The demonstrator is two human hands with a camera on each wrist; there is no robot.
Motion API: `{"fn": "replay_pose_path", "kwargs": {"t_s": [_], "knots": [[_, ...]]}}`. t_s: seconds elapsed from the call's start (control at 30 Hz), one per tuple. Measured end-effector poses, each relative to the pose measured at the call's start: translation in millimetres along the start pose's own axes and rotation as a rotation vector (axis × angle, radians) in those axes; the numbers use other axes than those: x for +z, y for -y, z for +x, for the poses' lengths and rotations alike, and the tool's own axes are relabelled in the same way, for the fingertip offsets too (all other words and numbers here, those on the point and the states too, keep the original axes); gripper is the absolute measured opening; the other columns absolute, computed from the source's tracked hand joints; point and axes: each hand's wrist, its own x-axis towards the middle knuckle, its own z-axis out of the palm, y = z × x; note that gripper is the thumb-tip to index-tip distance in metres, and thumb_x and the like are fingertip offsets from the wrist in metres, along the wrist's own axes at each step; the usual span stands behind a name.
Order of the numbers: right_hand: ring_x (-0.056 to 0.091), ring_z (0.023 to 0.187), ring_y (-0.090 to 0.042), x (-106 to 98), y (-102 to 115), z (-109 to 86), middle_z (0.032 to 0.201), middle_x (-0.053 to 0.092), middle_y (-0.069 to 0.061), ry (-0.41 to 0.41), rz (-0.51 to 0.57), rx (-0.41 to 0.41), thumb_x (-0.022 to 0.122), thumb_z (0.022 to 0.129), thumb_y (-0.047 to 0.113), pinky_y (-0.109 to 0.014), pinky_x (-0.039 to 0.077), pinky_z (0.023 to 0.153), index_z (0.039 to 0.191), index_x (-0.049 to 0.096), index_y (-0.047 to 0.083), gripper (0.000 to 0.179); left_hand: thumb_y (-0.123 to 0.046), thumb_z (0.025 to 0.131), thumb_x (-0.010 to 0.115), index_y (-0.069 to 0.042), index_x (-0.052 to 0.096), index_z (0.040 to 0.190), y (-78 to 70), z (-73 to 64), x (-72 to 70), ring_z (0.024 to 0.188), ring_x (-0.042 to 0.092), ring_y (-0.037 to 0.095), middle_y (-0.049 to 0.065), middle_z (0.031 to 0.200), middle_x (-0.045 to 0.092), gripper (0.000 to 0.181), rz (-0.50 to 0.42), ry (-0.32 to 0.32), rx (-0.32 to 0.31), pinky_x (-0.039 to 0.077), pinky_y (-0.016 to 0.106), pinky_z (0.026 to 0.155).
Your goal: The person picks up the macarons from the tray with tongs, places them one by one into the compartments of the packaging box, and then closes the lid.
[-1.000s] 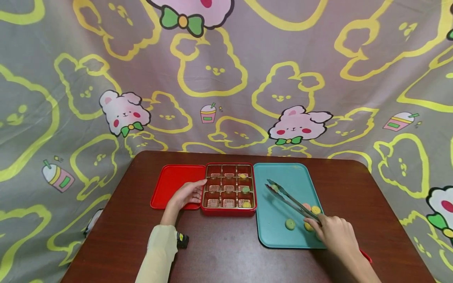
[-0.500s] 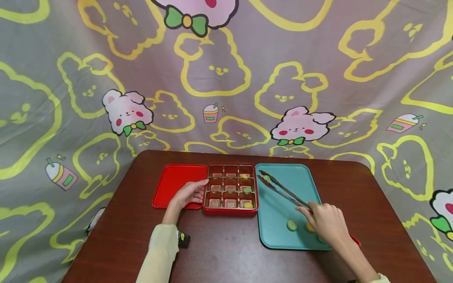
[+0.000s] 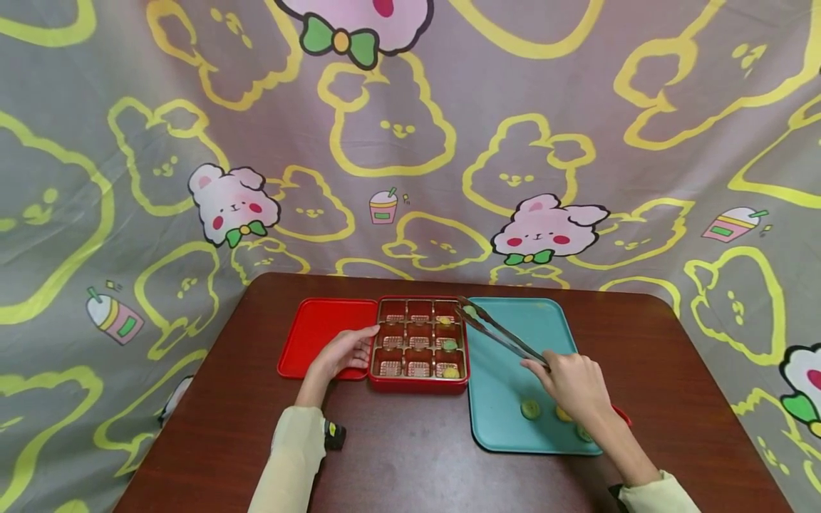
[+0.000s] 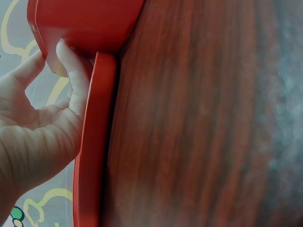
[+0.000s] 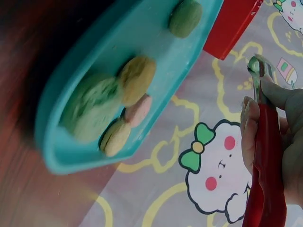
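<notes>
My left hand (image 3: pixel 346 353) rests its fingertips against the left side of a red box (image 3: pixel 420 385). In the left wrist view the fingers touch the box wall (image 4: pixel 92 26), above the edge of the red lid (image 4: pixel 97 137). My right hand (image 3: pixel 575 385) grips red-handled metal tongs (image 3: pixel 503 338). A green macaron (image 3: pixel 470 312) is pinched between the tong tips, over the box's upper right edge. The box's clear tray has several compartments. Its right column holds a yellow macaron (image 3: pixel 445 320), a green macaron (image 3: pixel 450 345) and another yellow macaron (image 3: pixel 451 372).
Right of the box lies a teal tray (image 3: pixel 497 427) with a green macaron (image 3: pixel 530 409) and several more, partly hidden by my right hand. Yellow and pink macarons (image 5: pixel 138 109) show in the right wrist view. The flat red lid (image 3: pixel 314 328) lies left of the box.
My right hand has carried the tongs and green macaron leftward, from above the teal tray to the box's upper right edge. My left hand stays at the box's side.
</notes>
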Motion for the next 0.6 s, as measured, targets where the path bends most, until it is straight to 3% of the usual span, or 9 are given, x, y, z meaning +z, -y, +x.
{"fn": "replay_pose_path", "kwargs": {"t_s": [0.2,0.6], "knots": [[0.028,0.041,-0.011,10,9,9.7,0.050,0.024,0.008,0.028,0.019,0.034,0.084,0.085,0.028,-0.028,0.027,0.039,0.061,0.040,0.016,0.052,-0.038,0.101,0.065,-0.008,0.058,0.082,0.4,-0.7,2.7,0.061,0.055,0.015,0.004,0.071,0.055,0.036,-0.008,0.001,0.001,0.055,0.026,0.058],[0.029,0.042,-0.012,26,31,39.4,0.050,0.027,0.006,0.029,0.057,0.055,0.083,0.088,0.032,-0.028,0.025,0.041,0.059,0.040,0.015,0.055,-0.040,0.101,0.064,-0.007,0.059,0.085,0.2,-1.6,0.8,0.062,0.055,0.014,0.003,0.072,0.056,0.037,0.004,0.003,0.007,0.055,0.025,0.059]]}}
